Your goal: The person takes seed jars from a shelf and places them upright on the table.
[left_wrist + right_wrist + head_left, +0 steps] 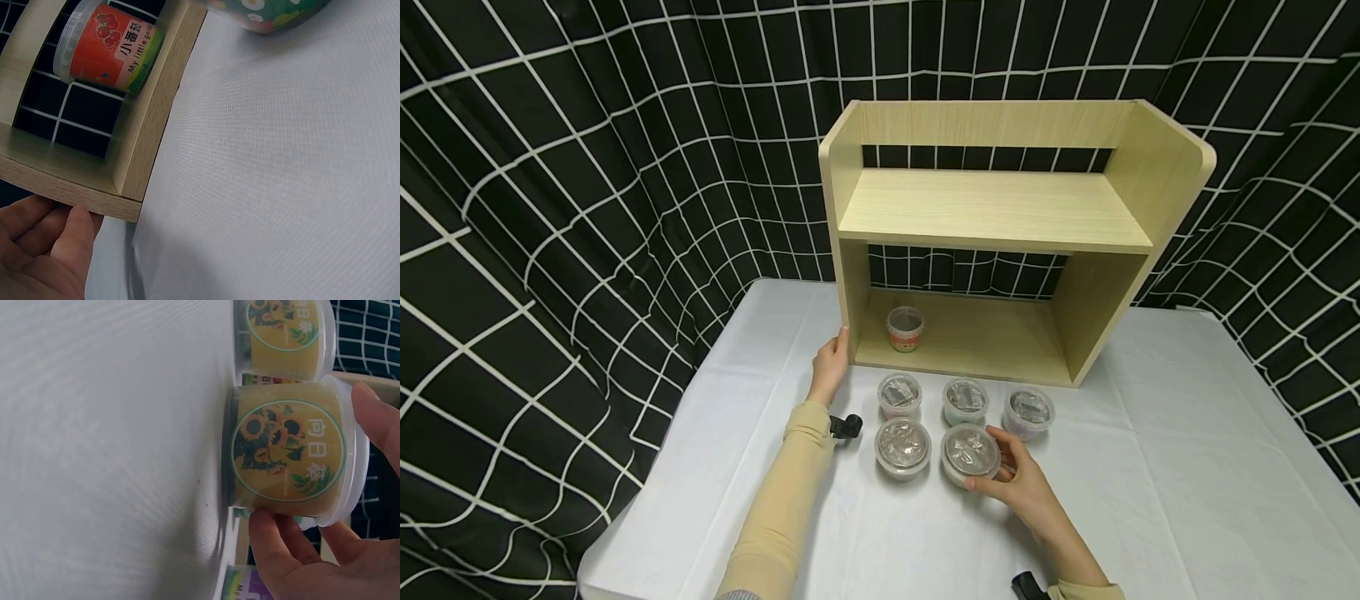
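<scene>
My right hand [1018, 479] holds a clear-lidded plastic tub [971, 454] between thumb and fingers. In the right wrist view this tub [284, 450] carries a sunflower label and stands at the table surface. Left of it sits another lidded tub [903, 447], apparently the matching sunflower one [287, 334]. My left hand [830, 367] touches the outer face of the shelf's left side panel [842, 275], thumb and fingers against the wood [75, 200]. Inside the lower compartment, near that panel, stands a small tub with a red tomato label [906, 329].
Behind the held tub, smaller lidded tubs form a row: a pinkish one [899, 395], a greenish one [966, 401] and a purple one [1028, 413]. The two-level wooden shelf [996, 204] stands on the white-covered table [1180, 467]. Black gridded curtains [610, 208] surround it.
</scene>
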`<move>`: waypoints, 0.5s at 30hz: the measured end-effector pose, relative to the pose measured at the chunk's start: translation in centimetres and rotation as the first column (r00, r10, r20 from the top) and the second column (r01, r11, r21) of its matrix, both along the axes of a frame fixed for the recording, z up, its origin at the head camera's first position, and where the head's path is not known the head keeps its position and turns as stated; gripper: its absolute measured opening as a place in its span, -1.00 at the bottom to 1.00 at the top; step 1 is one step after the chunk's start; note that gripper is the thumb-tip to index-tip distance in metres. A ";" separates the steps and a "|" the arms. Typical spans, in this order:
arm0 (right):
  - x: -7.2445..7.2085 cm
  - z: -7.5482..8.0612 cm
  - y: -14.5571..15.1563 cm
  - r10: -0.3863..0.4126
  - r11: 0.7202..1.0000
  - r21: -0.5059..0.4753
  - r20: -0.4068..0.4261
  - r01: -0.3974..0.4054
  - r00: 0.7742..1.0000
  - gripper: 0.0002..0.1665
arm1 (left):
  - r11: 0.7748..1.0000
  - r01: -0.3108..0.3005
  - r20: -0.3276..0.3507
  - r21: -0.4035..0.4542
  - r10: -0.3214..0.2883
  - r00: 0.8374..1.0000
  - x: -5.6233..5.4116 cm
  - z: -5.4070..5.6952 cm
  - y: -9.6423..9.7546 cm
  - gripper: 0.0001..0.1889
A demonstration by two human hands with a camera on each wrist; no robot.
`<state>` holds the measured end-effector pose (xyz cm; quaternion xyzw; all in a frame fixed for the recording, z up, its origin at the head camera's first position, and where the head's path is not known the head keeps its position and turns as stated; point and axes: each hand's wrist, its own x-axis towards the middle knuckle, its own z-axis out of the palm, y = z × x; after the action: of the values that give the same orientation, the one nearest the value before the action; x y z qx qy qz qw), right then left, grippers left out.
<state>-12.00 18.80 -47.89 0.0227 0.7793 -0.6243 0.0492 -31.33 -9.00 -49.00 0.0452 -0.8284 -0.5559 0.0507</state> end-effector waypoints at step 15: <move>-0.3 2.2 0.8 0.061 0.995 0.081 -0.078 -0.054 0.995 -0.17 | 1.000 -0.018 0.002 -0.011 0.018 1.000 -0.1 -0.1 -0.1 -0.21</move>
<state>-12.31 19.65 -45.66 -0.0228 0.8049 -0.5919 0.0350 -31.42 -9.06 -49.09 0.0531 -0.8310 -0.5510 0.0551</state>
